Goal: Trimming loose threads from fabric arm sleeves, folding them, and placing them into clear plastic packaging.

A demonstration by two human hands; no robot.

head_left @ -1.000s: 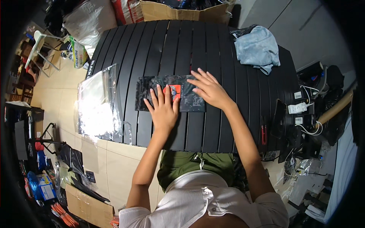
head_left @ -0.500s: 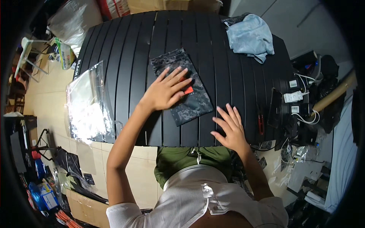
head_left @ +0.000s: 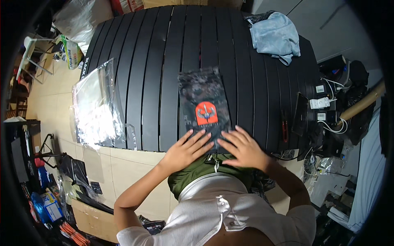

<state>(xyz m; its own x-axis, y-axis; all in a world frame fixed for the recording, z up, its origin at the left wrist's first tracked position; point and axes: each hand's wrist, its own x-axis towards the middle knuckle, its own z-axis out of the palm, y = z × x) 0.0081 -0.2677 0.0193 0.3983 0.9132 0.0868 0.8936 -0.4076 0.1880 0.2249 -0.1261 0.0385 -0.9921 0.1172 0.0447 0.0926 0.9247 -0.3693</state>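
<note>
A dark camouflage cloth piece (head_left: 203, 92) with a red-orange emblem lies flat on the black slatted table (head_left: 154, 61), close to its near edge. My left hand (head_left: 186, 151) rests with fingers stretched out on the cloth's near left end. On its near right end, my right hand (head_left: 242, 149) lies with fingers spread. Both palms sit around the table's front edge, and neither hand grips anything. My fingers cover part of the cloth's near end.
Clear plastic sleeves (head_left: 98, 110) lie at the table's left. A crumpled light-blue cloth (head_left: 276, 37) sits at the far right. Red-handled pliers or snips (head_left: 285, 129), a dark phone-like slab (head_left: 300, 115) and a white charger with cables (head_left: 320, 103) are along the right side.
The camouflage piece has turned straighter and come nearer to me. My left hand moved from its middle to its near end, and my right hand came in beside it.
</note>
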